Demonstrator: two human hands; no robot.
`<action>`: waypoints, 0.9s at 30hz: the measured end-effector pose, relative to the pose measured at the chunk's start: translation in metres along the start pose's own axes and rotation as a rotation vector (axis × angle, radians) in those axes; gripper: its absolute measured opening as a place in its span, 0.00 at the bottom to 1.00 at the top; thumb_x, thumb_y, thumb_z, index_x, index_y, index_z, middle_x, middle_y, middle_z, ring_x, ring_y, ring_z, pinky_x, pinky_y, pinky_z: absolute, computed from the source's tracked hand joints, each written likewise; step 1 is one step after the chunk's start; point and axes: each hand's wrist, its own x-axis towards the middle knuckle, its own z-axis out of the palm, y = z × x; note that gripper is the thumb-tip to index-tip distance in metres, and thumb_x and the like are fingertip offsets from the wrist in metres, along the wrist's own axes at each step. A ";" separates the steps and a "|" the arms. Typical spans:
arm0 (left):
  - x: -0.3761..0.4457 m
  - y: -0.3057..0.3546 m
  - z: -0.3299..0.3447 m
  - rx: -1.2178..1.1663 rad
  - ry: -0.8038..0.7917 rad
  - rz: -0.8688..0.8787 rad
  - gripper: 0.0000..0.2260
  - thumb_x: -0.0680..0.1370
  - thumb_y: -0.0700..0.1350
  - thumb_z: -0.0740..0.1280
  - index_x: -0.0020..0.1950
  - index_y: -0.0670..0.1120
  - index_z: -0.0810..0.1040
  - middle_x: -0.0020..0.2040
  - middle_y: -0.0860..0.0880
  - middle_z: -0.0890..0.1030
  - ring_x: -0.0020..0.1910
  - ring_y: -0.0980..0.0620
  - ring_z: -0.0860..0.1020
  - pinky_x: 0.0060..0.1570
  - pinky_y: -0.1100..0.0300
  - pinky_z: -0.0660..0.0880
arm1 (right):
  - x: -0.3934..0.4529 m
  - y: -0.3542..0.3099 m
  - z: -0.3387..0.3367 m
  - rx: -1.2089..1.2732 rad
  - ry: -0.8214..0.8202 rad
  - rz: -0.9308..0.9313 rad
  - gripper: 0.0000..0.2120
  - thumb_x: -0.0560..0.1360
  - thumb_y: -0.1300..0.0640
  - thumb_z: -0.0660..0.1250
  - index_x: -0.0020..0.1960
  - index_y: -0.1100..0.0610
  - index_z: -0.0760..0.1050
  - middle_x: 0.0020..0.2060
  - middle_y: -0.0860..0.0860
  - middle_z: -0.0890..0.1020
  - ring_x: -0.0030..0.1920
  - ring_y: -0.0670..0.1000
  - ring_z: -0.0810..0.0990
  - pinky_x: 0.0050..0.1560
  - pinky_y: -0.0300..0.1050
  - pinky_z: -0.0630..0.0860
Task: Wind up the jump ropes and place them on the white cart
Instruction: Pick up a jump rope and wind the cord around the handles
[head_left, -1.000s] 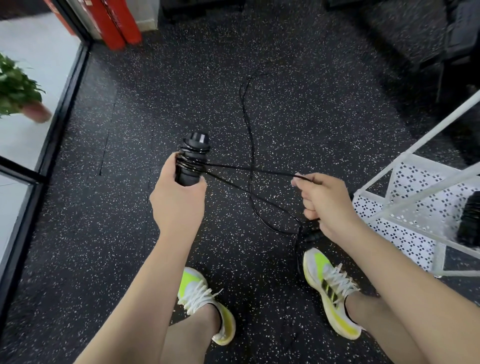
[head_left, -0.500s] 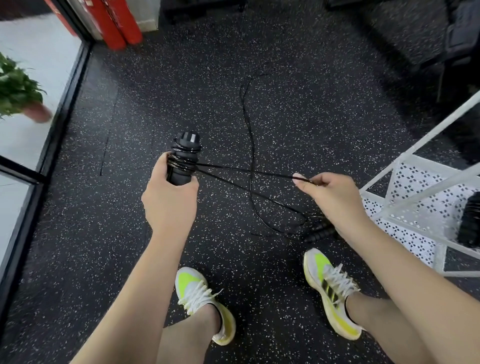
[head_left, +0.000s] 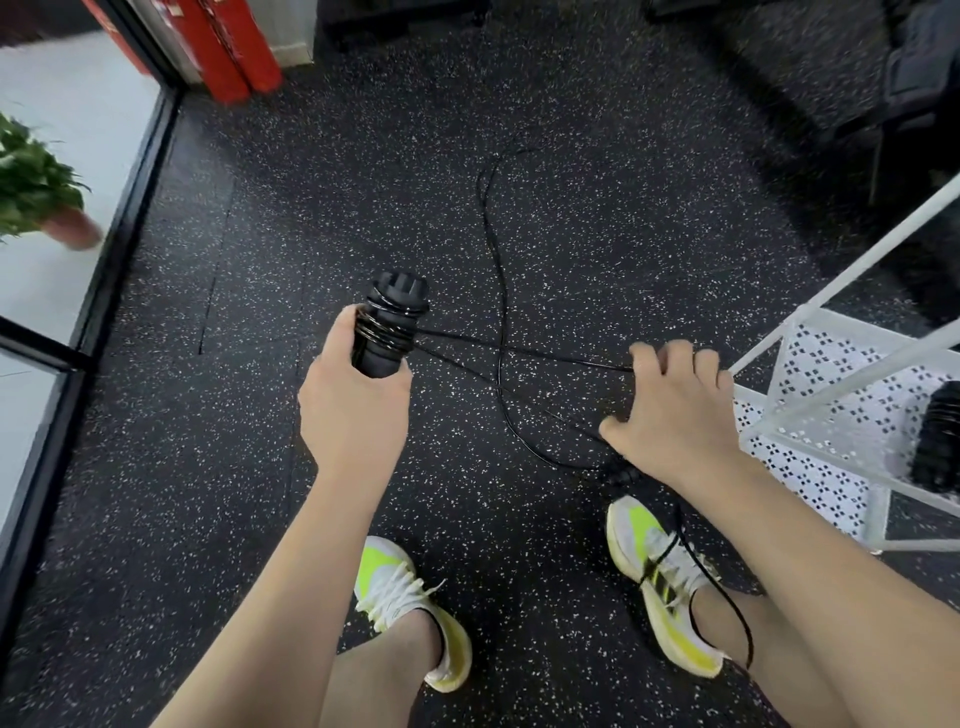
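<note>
My left hand (head_left: 353, 410) grips a black jump rope handle (head_left: 387, 332) upright, with several turns of thin black cord wound round it. Two strands of the cord (head_left: 519, 353) run right from the handle to my right hand (head_left: 675, 415). That hand's fingers hook over the cord and its thumb is spread away. More cord hangs below my right wrist over my shoe. A long loop of cord (head_left: 491, 223) lies on the floor ahead. The rope's second handle (head_left: 621, 475) lies on the floor, partly hidden under my right hand. The white cart (head_left: 810, 410) stands at the right.
A black wound rope bundle (head_left: 940, 436) lies on the cart's perforated shelf. The floor is dark speckled rubber. A potted plant (head_left: 36, 192) sits behind a glass partition at the left, red cylinders (head_left: 234, 47) stand at the back, and dark gym equipment (head_left: 914, 78) stands at the far right.
My right hand has dropped lower and to the right, toward the cart, and its fingers have spread from a pinch. My left hand with the handle has tilted slightly.
</note>
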 end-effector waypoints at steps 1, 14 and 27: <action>0.002 -0.001 -0.002 0.007 0.019 -0.005 0.25 0.76 0.49 0.71 0.69 0.67 0.70 0.51 0.55 0.83 0.50 0.46 0.80 0.53 0.48 0.78 | -0.001 -0.001 0.002 -0.014 -0.009 -0.031 0.44 0.69 0.37 0.70 0.78 0.49 0.55 0.69 0.56 0.65 0.65 0.60 0.64 0.67 0.55 0.65; 0.005 -0.002 -0.006 -0.062 -0.010 0.006 0.21 0.76 0.47 0.72 0.66 0.63 0.74 0.48 0.59 0.83 0.46 0.52 0.80 0.47 0.58 0.70 | 0.003 0.007 0.007 0.231 -0.208 0.074 0.23 0.79 0.60 0.68 0.71 0.57 0.65 0.58 0.59 0.73 0.54 0.62 0.78 0.46 0.53 0.74; -0.035 0.026 0.024 -0.350 -0.709 -0.104 0.13 0.72 0.36 0.74 0.48 0.54 0.82 0.33 0.55 0.79 0.32 0.55 0.72 0.34 0.63 0.69 | -0.027 -0.038 -0.028 1.000 -0.146 -0.337 0.27 0.80 0.64 0.59 0.75 0.45 0.65 0.69 0.38 0.73 0.63 0.45 0.77 0.67 0.46 0.72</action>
